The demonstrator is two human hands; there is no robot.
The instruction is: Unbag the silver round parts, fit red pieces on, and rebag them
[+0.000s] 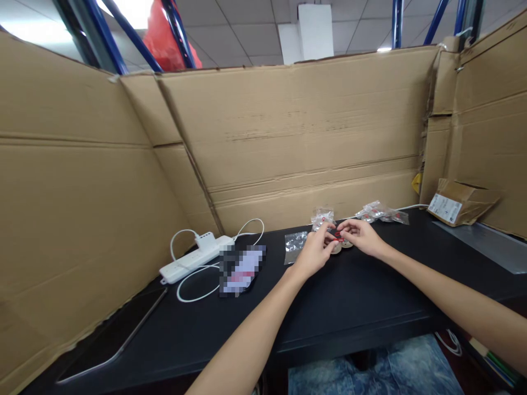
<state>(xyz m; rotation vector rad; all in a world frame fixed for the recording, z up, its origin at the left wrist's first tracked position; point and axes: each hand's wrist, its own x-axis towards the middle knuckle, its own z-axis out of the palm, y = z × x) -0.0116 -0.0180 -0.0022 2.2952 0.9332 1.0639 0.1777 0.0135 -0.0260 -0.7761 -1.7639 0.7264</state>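
Note:
My left hand (315,251) and my right hand (361,236) meet over the far part of the black table. Their fingertips close on a thin red cord-like piece (338,235), whose exact kind is too small to make out. Just below the fingers lie small beige round discs (347,244), partly covered by the hands. A flat clear plastic bag (295,245) lies beside my left hand. Behind the hands is another clear bag (321,215) with something red in it. More clear bags with red bits (381,213) lie beyond my right hand.
On the left, a white power strip (197,258) with cables and a phone (244,270) with a blurred screen lie on the black table (349,296). A torn cardboard box (463,202) sits at the right. Cardboard walls (313,131) enclose the back and sides.

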